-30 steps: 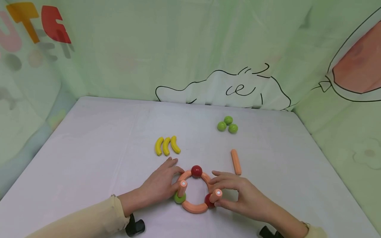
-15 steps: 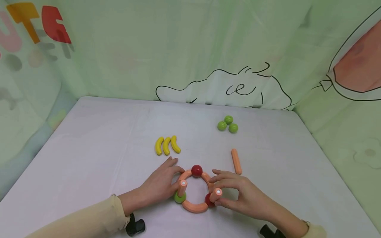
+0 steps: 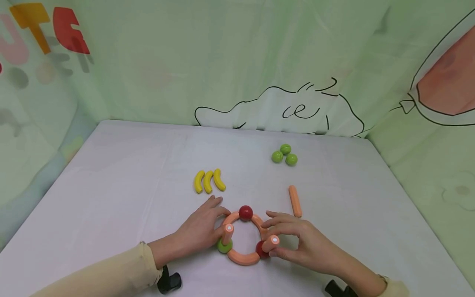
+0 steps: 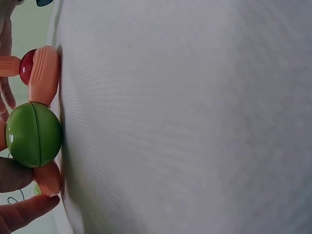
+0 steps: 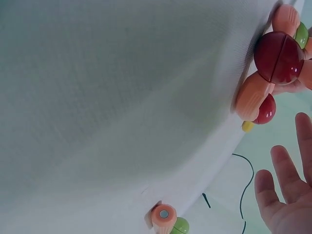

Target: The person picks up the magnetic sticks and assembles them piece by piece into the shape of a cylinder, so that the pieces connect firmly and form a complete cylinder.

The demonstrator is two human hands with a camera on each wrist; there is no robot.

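Curved peach magnetic rods joined by balls form a ring on the table: a red ball [image 3: 245, 213] at the back, a green ball [image 3: 224, 246] at left, a dark red ball [image 5: 279, 58] at right. A straight peach rod [image 3: 227, 234] rises from the green ball. Another upright peach rod [image 3: 271, 243] leans rightward on the right ball. My left hand [image 3: 198, 227] holds the ring's left side, thumb and a finger about a curved rod [image 4: 48, 179] beside the green ball. My right hand [image 3: 300, 243] pinches the leaning rod near its ball, other fingers extended; the contact is partly hidden.
Three yellow banana-shaped pieces [image 3: 208, 181] lie behind my left hand. A loose straight peach rod [image 3: 295, 201] lies behind my right hand. Three green balls [image 3: 285, 155] sit farther back. A printed green curtain [image 3: 237, 62] borders the white table [image 3: 111, 173].
The top of the right upright rod has tipped slightly to the right. Both hands stay almost where they were on the ring.
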